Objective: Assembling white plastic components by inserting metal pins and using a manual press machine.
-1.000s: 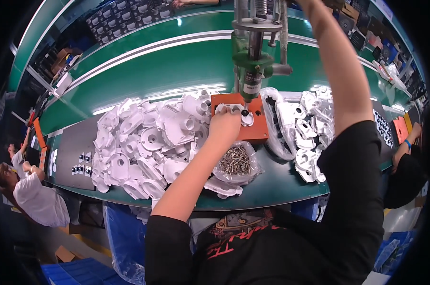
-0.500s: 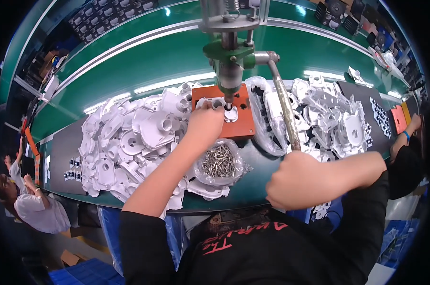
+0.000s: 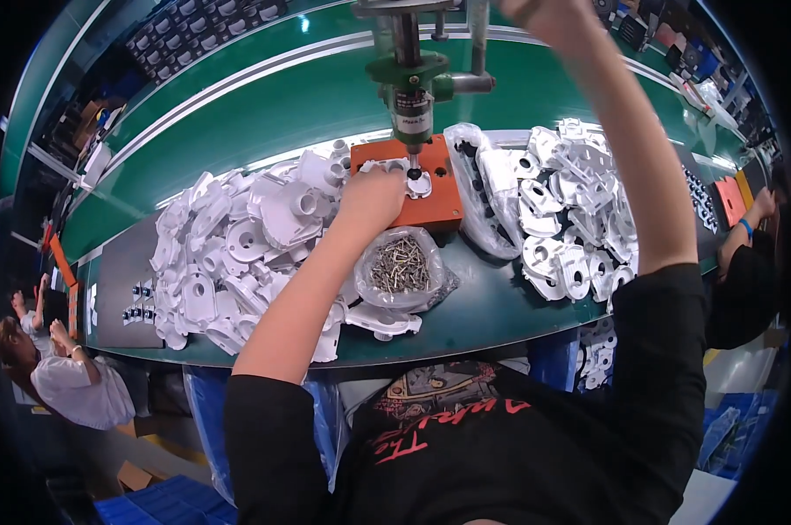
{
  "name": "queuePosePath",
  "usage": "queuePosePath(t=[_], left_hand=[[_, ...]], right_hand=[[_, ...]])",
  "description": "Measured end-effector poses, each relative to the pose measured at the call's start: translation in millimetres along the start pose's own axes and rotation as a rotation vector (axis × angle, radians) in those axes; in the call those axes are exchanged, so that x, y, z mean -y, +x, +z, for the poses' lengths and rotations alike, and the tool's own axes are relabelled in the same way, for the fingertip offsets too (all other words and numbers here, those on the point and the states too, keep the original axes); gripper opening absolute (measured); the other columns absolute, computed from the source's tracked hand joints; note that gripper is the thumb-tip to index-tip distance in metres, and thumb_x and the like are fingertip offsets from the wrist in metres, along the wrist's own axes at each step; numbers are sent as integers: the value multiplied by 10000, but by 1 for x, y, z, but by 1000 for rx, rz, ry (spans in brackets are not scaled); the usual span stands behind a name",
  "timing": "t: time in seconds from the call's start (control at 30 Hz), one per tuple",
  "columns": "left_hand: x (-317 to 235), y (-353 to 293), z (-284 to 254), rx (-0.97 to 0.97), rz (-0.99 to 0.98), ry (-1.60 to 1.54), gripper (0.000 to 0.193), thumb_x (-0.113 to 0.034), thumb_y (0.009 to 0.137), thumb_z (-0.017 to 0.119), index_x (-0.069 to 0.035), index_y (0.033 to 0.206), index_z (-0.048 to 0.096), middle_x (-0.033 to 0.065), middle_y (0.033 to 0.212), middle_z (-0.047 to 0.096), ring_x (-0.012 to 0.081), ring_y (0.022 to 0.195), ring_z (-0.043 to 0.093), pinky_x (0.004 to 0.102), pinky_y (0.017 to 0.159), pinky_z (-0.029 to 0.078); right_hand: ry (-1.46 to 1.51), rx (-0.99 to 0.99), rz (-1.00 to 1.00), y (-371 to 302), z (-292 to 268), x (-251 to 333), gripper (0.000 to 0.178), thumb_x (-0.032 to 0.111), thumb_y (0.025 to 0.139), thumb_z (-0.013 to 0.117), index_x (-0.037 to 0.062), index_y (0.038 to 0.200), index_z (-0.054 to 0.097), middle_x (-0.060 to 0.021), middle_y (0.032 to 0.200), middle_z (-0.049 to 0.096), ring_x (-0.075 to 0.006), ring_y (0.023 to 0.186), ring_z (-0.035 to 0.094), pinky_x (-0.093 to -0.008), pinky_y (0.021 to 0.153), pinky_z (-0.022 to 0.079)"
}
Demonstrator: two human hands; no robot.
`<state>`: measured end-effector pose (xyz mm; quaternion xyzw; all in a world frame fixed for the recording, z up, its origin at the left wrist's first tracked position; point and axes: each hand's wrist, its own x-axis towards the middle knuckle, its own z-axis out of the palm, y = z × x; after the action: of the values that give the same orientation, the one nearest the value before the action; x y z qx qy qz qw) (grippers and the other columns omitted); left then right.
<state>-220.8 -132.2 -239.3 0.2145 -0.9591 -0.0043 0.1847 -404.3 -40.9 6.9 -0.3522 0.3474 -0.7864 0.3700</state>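
Observation:
My left hand (image 3: 376, 197) is closed on a white plastic part (image 3: 421, 186) that sits on the orange fixture block (image 3: 432, 210). Its fingertips are partly hidden. Just above that part is the lower tip of a green press head (image 3: 412, 101). At the top edge of the picture my right hand (image 3: 544, 16) is raised beside the upright press lever (image 3: 480, 39). The fingers are cut off there, so I cannot see whether they grip it. A clear plastic bag of metal screws (image 3: 400, 267) lies in front of the fixture.
White plastic parts are heaped to the left (image 3: 247, 241) and right (image 3: 579, 188). A clear bag of dark pieces (image 3: 483, 192) lies right of the fixture. Small dark-and-white pieces rest on a grey mat (image 3: 120, 289) at far left. Co-workers (image 3: 72, 376) sit at both ends.
My right hand has swung from the near side up to the top edge, and the lever has gone from pointing toward me to upright. My left hand stays at the white part.

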Motion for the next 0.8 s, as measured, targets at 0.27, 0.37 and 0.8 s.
queuePosePath(t=[0.27, 0.37, 0.8], left_hand=[[-14, 9, -25, 131, -166, -17, 283, -297, 821, 538, -24, 772, 596, 155, 807, 625, 307, 774, 619, 426, 736, 479], [7, 13, -20, 241, -132, 31, 349, -349, 833, 524, -16, 907, 597, 178, 1036, 582, 288, 934, 588, 411, 828, 453], [13, 47, -78, 356, -13, -134, 464, -288, 662, 578, -143, 1102, 556, 140, 932, 631, 299, 884, 604, 378, 770, 481]], right_hand=[[-476, 48, 242, 3, -93, -67, 383, 299, 855, 565, -3, 1090, 557, -108, 950, 628, -175, 885, 603, -336, 749, 485], [-664, 137, -6, -37, -107, -58, 390, 248, 851, 573, 3, 1147, 510, -115, 1037, 600, -179, 1028, 543, -313, 866, 435], [-2032, 290, 335, -135, -207, -125, 337, 238, 781, 537, -23, 994, 544, -219, 950, 607, -373, 894, 582, -436, 790, 464]])
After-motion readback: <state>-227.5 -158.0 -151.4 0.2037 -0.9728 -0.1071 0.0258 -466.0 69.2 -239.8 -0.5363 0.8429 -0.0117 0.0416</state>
